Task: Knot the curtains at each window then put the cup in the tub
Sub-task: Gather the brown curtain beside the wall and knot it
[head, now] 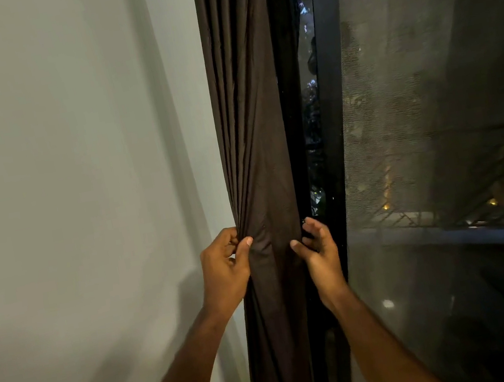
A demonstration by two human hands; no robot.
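A dark brown curtain (250, 123) hangs gathered in folds between the wall and the window, running from the top of the view to the bottom. My left hand (224, 269) pinches its left edge, thumb on the front and fingers curled behind the cloth. My right hand (320, 249) is at the curtain's right edge with its fingers spread; the thumb touches the cloth and the fingertips reach behind it. No knot shows in the curtain. Neither a cup nor a tub is in view.
A pale plain wall (58, 191) fills the left half. To the right stands a black window frame (334, 109) with a mesh-screened pane (440, 157), dark outside, with a railing and small lights beyond it.
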